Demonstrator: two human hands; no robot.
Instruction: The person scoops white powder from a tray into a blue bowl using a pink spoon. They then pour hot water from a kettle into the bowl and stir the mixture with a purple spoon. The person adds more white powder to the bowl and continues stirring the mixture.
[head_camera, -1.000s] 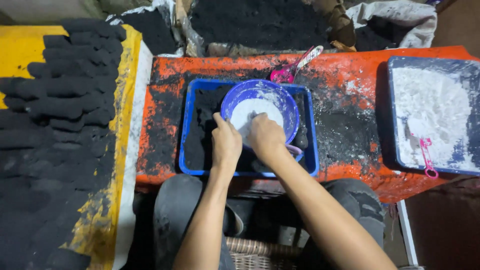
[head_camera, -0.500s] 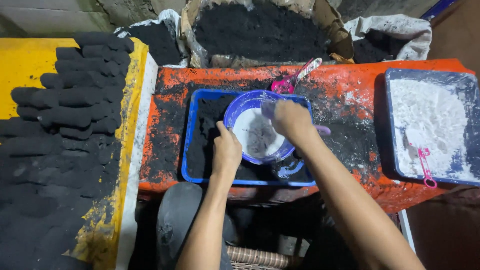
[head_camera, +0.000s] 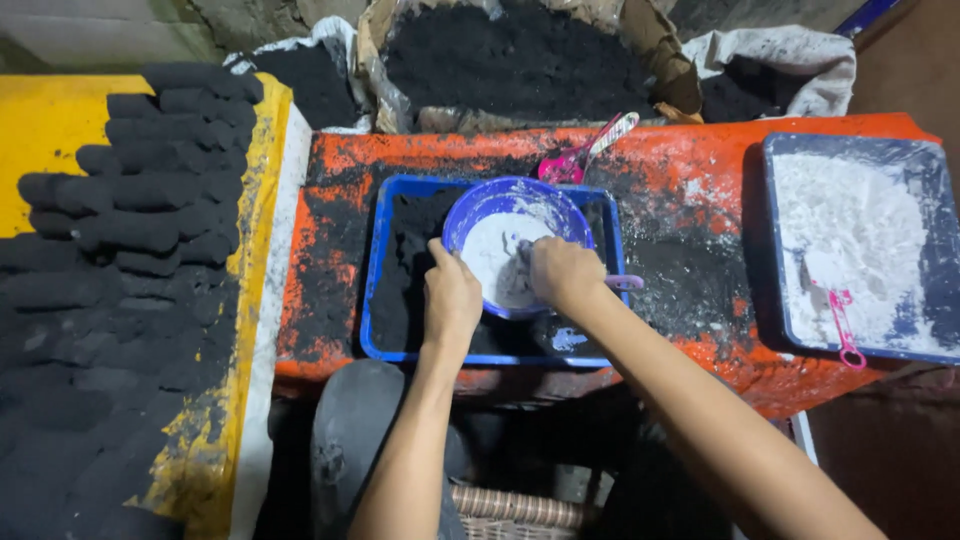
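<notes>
Head view of hand-mixing at an orange tabletop smeared with black dust. A round blue bowl sits inside a shallow blue tray near the tabletop's front edge, toward its left end. The bowl holds a whitish-grey paste, wet and smeared up the walls. The left hand grips the bowl's near-left rim, fingers curled over it. The right hand reaches into the bowl, fingers bent down into the paste; their tips are hidden. A pink handle shows just beside this hand.

Judged from the streaky, uneven paste, mixing is under way and not finished. Loose black powder lies in the tray around the bowl, not yet combined.

At the right end, a second tray holds dry white powder and a pink scoop. Left of the tabletop, dark, matte, log-shaped briquettes lie in rows on a yellow surface.
</notes>
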